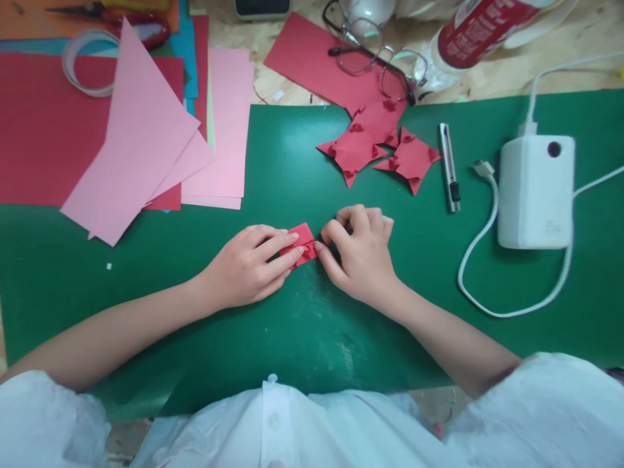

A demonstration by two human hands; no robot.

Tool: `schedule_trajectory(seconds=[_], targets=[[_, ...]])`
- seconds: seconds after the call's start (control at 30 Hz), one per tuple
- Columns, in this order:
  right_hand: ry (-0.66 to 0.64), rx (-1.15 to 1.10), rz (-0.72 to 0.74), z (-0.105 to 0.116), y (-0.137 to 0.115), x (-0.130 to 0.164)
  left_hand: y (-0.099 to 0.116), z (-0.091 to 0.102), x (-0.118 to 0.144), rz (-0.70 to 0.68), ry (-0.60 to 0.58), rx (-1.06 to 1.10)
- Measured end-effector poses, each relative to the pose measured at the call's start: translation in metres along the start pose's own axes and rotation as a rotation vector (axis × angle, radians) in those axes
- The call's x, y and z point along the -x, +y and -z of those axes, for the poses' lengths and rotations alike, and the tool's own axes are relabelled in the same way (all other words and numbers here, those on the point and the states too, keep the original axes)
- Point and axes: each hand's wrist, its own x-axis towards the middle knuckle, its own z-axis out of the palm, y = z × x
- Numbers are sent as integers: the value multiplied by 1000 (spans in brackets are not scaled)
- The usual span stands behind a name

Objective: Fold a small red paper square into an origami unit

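A small folded piece of red paper (pixel 305 233) lies on the green mat in front of me, its layers creased. My left hand (pixel 251 266) holds it down from the left, fingertips laid across its top and partly hiding it. From the right, my right hand (pixel 361 253) has thumb and forefinger close together at the paper's right edge, the other fingers curled. Beyond my hands lie red folded paper stars, one at the left (pixel 353 153) and one at the right (pixel 410 159), with another partly covered behind them.
Pink sheets (pixel 141 136) and red sheets (pixel 43 130) with a tape roll (pixel 73 68) lie at the left. A box cutter (pixel 448 169), white power bank (pixel 535 195) and cable (pixel 470 260) are at the right. Glasses (pixel 373 55) and a red-labelled bottle (pixel 480 36) are behind.
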Motion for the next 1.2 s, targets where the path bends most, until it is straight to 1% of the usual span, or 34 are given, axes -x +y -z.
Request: schedule_trajectory(seconds=[0.13, 0.23, 0.37, 0.7, 0.87, 1.2], targets=[[55, -144, 88, 3, 7, -4, -2, 1, 0, -16, 0, -1], [90, -144, 123, 2, 9, -4, -2, 1, 0, -24, -1, -2], [91, -142, 147, 2, 9, -4, -2, 2, -1, -27, 1, 0], [77, -150, 153, 3, 9, -4, -3, 2, 0, -22, -14, 22], [26, -142, 128, 3, 10, -3, -4, 2, 0, -17, -11, 28], [54, -124, 154, 3, 10, -4, -4, 3, 1, -19, -24, 36]])
